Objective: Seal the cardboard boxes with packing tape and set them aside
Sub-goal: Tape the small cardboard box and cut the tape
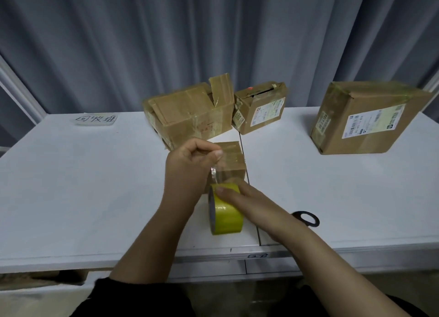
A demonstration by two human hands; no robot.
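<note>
Tape roll (226,212), probably light and rigid, gripped by right hand (242,196); left hand (190,161) pinches its thin, sticky strip end (214,174).

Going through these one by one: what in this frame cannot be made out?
Head view only.
The scissors: one handle loop shows; the right forearm covers the rest.
The small box: its left side is behind the left hand.
The label on the large box: print too small to read.
</note>
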